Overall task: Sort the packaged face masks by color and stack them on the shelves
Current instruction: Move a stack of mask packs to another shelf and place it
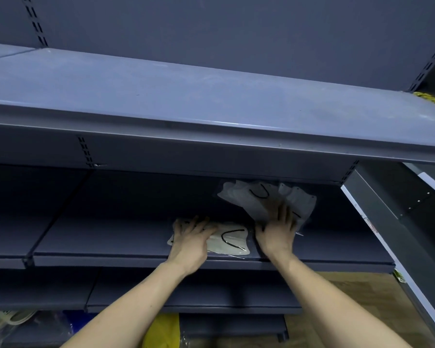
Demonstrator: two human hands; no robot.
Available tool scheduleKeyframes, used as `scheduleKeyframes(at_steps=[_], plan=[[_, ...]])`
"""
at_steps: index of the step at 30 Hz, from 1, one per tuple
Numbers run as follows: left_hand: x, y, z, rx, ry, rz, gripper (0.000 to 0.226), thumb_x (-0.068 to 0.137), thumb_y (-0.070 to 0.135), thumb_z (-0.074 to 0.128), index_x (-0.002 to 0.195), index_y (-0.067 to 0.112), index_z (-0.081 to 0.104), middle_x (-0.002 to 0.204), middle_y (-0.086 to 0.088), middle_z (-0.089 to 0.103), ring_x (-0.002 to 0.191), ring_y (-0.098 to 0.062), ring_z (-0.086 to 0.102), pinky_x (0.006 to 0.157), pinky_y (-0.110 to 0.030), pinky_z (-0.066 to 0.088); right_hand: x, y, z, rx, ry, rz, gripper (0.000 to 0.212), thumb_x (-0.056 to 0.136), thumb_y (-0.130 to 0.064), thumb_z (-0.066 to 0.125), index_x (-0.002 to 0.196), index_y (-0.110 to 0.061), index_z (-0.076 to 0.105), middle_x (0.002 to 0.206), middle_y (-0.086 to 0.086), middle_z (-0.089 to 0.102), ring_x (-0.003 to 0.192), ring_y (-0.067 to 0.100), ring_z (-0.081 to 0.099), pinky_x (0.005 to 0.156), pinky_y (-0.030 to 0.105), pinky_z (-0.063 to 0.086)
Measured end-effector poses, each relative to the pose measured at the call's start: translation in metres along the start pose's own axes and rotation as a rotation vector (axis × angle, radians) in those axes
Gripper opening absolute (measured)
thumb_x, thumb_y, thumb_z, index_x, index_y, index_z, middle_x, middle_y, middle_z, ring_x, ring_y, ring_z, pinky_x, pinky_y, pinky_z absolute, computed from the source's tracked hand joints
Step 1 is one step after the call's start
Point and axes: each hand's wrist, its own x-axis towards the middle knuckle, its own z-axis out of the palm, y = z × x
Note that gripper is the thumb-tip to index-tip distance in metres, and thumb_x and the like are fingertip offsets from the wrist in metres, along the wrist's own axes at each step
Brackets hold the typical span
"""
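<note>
While both hands work on the grey metal shelf (111, 237), sorting looks partly done: the left hand (191, 237) lies flat-fingered on a near pile of clear-packaged white masks (232, 238), the right hand (278, 228) spreads over a fanned rear pile (249, 197); neither grips anything.

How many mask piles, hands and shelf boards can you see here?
Mask piles: 2, the near pile and the fanned pile
Hands: 2, left hand and right hand
Shelf boards: 4, including the top shelf
Total: 8
</note>
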Motion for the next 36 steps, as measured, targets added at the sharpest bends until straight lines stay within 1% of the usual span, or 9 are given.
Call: scheduleKeyframes(at_steps=[2, 7, 11, 16, 23, 27, 31, 34, 36], plan=[[0.0, 0.007, -0.002, 0.0, 0.002, -0.021, 0.062, 0.092, 0.009, 0.04, 0.146, 0.039, 0.036, 0.163, 0.009, 0.02, 0.152, -0.019, 0.006, 0.118, -0.057, -0.006, 0.004, 0.008, 0.003, -0.003, -0.06, 0.048, 0.079, 0.097, -0.05, 0.044, 0.159, -0.01, 0.015, 0.164, 0.011, 0.02, 0.151, 0.03, 0.015, 0.12, 0.053, 0.01], [-0.007, 0.009, 0.004, -0.104, 0.071, 0.008, 0.042, 0.102, 0.03, 0.036, 0.144, 0.036, 0.04, 0.16, 0.009, 0.024, 0.152, -0.017, 0.006, 0.117, -0.047, -0.015, -0.008, -0.004, 0.009, -0.063, 0.145, -0.041, 0.046, 0.096, -0.037, 0.058, 0.135, -0.014, 0.058, 0.126, 0.015, 0.062, 0.115, 0.038, 0.054, 0.1, 0.048, 0.039], [-0.003, 0.004, 0.005, -0.142, 0.05, 0.022, 0.045, 0.1, 0.054, 0.03, 0.14, 0.04, 0.045, 0.158, 0.009, 0.028, 0.151, -0.017, 0.007, 0.118, -0.045, -0.013, -0.007, -0.002, 0.006, 0.006, 0.193, -0.096, 0.019, 0.097, -0.025, 0.057, 0.104, -0.018, 0.073, 0.11, 0.012, 0.066, 0.101, 0.036, 0.056, 0.086, 0.043, 0.044], [-0.005, 0.003, 0.004, 0.01, 0.188, -0.157, 0.066, 0.084, 0.069, 0.035, 0.135, 0.033, 0.056, 0.139, -0.005, 0.055, 0.143, -0.034, 0.032, 0.117, -0.061, 0.004, -0.008, -0.009, -0.009, 0.236, 0.404, -0.26, 0.019, 0.092, -0.02, 0.058, 0.101, -0.015, 0.074, 0.112, 0.007, 0.068, 0.097, 0.032, 0.062, 0.082, 0.038, 0.052], [-0.011, -0.004, 0.0, -0.068, 0.381, -0.104, 0.109, 0.077, 0.078, 0.052, 0.159, 0.021, 0.01, 0.163, -0.012, 0.016, 0.151, -0.035, 0.008, 0.119, -0.06, 0.006, -0.046, -0.032, 0.017, 0.249, 0.076, -0.728, 0.031, 0.098, -0.038, 0.05, 0.118, -0.025, 0.07, 0.12, -0.006, 0.067, 0.111, 0.018, 0.059, 0.093, 0.035, 0.05], [-0.007, -0.012, 0.003, -0.047, 0.171, -0.009, 0.1, 0.071, 0.096, 0.013, 0.147, 0.038, 0.041, 0.163, -0.002, 0.022, 0.151, -0.03, 0.002, 0.119, -0.062, -0.002, -0.045, -0.033, 0.013, 0.286, 0.107, -0.799, 0.027, 0.099, -0.033, 0.052, 0.121, -0.024, 0.066, 0.122, -0.008, 0.064, 0.111, 0.016, 0.057, 0.092, 0.033, 0.051], [-0.007, -0.012, 0.001, -0.098, 0.122, -0.125, 0.107, 0.053, 0.101, 0.014, 0.135, 0.044, 0.051, 0.154, 0.008, 0.033, 0.15, -0.027, 0.004, 0.118, -0.058, -0.011, -0.029, -0.024, 0.003, 0.266, 0.196, -0.529, 0.045, 0.096, -0.032, 0.055, 0.139, -0.019, 0.054, 0.144, 0.005, 0.053, 0.133, 0.026, 0.045, 0.108, 0.045, 0.042], [-0.01, -0.009, -0.001, -0.14, 0.161, -0.165, 0.109, 0.049, 0.105, 0.011, 0.124, 0.041, 0.057, 0.14, 0.009, 0.044, 0.145, -0.025, 0.02, 0.119, -0.058, -0.01, -0.012, -0.01, 0.002, 0.153, 0.023, -0.165, 0.066, 0.096, -0.042, 0.056, 0.153, -0.015, 0.035, 0.158, 0.009, 0.036, 0.146, 0.031, 0.03, 0.116, 0.047, 0.029], [-0.011, -0.008, -0.001, -0.133, 0.174, -0.183, 0.1, 0.052, 0.103, 0.02, 0.121, 0.041, 0.059, 0.134, 0.009, 0.047, 0.138, -0.023, 0.03, 0.119, -0.058, -0.006, -0.011, -0.003, 0.005, 0.119, -0.015, -0.124, 0.063, 0.097, -0.041, 0.053, 0.152, -0.016, 0.036, 0.151, 0.009, 0.046, 0.139, 0.031, 0.04, 0.112, 0.044, 0.032]])
